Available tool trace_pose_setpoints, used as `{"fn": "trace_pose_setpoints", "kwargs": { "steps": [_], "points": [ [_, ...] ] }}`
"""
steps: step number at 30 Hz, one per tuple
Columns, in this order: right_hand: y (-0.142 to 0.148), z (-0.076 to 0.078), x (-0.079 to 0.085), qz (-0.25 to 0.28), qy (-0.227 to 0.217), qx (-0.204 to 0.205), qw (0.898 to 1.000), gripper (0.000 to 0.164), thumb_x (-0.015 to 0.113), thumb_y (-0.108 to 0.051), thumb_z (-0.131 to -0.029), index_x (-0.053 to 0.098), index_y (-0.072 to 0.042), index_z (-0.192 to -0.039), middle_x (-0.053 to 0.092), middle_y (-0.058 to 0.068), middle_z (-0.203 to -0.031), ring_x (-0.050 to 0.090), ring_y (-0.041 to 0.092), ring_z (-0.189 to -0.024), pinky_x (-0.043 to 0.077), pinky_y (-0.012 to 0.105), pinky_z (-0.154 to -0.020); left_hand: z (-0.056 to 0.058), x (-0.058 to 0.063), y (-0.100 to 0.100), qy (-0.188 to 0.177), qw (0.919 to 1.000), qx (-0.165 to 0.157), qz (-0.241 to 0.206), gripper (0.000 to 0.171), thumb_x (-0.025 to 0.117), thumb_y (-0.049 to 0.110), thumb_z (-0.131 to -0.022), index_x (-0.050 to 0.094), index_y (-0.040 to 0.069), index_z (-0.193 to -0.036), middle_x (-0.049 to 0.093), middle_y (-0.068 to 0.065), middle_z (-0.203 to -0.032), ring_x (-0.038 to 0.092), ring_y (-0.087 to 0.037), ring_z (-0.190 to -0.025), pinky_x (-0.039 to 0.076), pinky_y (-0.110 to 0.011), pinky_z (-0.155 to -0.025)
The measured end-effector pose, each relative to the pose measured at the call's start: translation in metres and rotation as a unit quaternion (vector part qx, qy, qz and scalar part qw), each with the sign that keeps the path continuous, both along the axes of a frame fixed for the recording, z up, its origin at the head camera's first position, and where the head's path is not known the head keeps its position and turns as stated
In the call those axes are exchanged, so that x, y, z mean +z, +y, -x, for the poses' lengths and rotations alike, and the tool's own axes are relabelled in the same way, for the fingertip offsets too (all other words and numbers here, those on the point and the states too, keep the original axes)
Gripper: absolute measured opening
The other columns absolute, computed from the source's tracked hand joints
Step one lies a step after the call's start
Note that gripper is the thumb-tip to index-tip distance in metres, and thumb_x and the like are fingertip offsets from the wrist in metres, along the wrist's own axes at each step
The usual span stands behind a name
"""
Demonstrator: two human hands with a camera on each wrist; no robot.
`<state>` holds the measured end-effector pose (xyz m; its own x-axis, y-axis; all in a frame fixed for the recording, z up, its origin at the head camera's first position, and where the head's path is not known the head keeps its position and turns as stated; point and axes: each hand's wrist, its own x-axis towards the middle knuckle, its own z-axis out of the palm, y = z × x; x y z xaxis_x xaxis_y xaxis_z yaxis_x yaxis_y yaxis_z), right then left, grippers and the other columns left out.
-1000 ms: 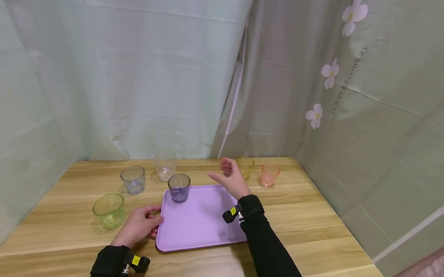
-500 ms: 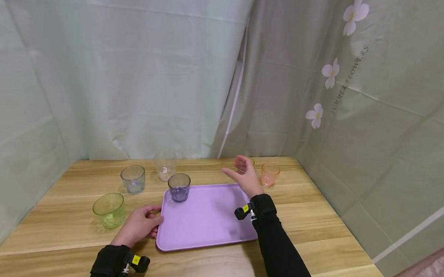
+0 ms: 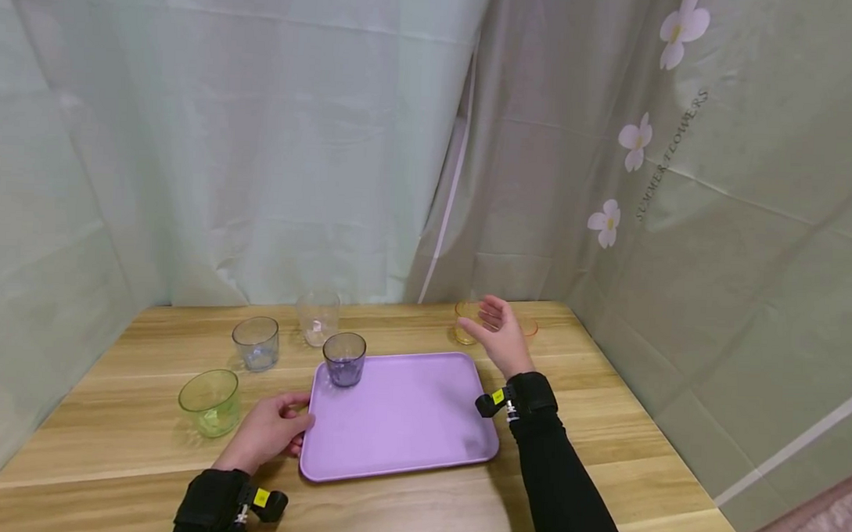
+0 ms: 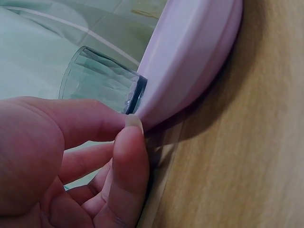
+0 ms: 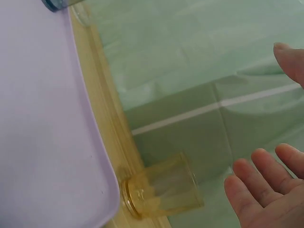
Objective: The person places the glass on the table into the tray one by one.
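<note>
On the wooden table lies a purple tray (image 3: 399,422). My left hand (image 3: 268,433) pinches its left rim between thumb and finger, as the left wrist view also shows. A dark purple-grey glass (image 3: 343,361) stands upright in the tray's far left corner. My right hand (image 3: 501,339) hangs in the air beyond the tray's far right corner, fingers spread and holding nothing. Nearest to it is a yellow glass (image 5: 164,187), standing upright just past the tray and apart from the fingers. Behind that hand, an orange glass (image 3: 531,328) is mostly hidden.
Left of the tray stand a green glass (image 3: 211,406) and a pale blue glass (image 3: 257,346). A clear glass (image 3: 318,321) is near the table's (image 3: 603,444) back edge. Curtains (image 3: 316,176) enclose the back and sides.
My right hand has moved to the right, past the yellow glass, and now covers most of the orange one. The left hand, tray and dark glass stay put.
</note>
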<state>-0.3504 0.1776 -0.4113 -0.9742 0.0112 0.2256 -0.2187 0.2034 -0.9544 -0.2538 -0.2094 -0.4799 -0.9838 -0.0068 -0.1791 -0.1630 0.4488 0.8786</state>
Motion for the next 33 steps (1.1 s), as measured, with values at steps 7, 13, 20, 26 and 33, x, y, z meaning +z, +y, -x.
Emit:
{"fn": "trace_pose_setpoints", "kwargs": {
  "steps": [7, 13, 20, 26, 33],
  "points": [
    [0.014, -0.004, 0.001, -0.008, -0.009, -0.007, 1.0, 0.084, 0.083, -0.03, -0.1, 0.036, -0.007, -0.166, 0.046, 0.021, -0.166, 0.046, 0.039, -0.156, 0.038, 0.053, -0.133, 0.0, 0.0, -0.001, 0.001, 1.0, -0.003, -0.004, 0.053, 0.071, 0.007, -0.103, 0.056, -0.012, -0.15, 0.065, -0.014, -0.094, 0.065, -0.018, -0.068, 0.064, -0.03, -0.06],
    [0.023, -0.005, 0.002, -0.01, -0.008, -0.017, 1.0, 0.086, 0.085, -0.032, -0.099, 0.037, -0.008, -0.166, 0.045, 0.023, -0.167, 0.048, 0.036, -0.155, 0.038, 0.051, -0.133, -0.001, 0.0, -0.001, 0.002, 1.0, -0.002, -0.004, 0.053, 0.071, 0.007, -0.103, 0.056, -0.012, -0.15, 0.064, -0.013, -0.092, 0.065, -0.018, -0.068, 0.064, -0.03, -0.059],
    [0.031, -0.005, 0.001, -0.001, -0.011, -0.02, 1.0, 0.085, 0.084, -0.028, -0.099, 0.037, -0.006, -0.166, 0.046, 0.02, -0.166, 0.047, 0.037, -0.156, 0.037, 0.052, -0.134, -0.001, 0.001, 0.0, 0.005, 1.0, -0.003, -0.002, 0.053, 0.071, 0.007, -0.103, 0.056, -0.012, -0.15, 0.064, -0.013, -0.093, 0.065, -0.018, -0.068, 0.064, -0.03, -0.059],
    [0.04, -0.005, 0.001, -0.003, -0.01, -0.033, 0.999, 0.083, 0.082, -0.026, -0.101, 0.036, -0.004, -0.166, 0.046, 0.021, -0.166, 0.046, 0.038, -0.156, 0.037, 0.053, -0.134, -0.001, 0.002, 0.001, 0.004, 1.0, -0.003, -0.003, 0.054, 0.071, 0.007, -0.103, 0.055, -0.012, -0.15, 0.064, -0.013, -0.094, 0.065, -0.018, -0.068, 0.064, -0.031, -0.06],
    [0.05, -0.004, 0.001, -0.002, -0.01, -0.044, 0.999, 0.086, 0.082, -0.025, -0.101, 0.033, -0.002, -0.167, 0.044, 0.022, -0.166, 0.044, 0.04, -0.157, 0.036, 0.052, -0.134, -0.002, 0.003, 0.0, 0.007, 1.0, -0.006, 0.003, 0.053, 0.07, 0.007, -0.103, 0.056, -0.012, -0.15, 0.063, -0.012, -0.092, 0.064, -0.018, -0.068, 0.064, -0.03, -0.059]
  ]
}}
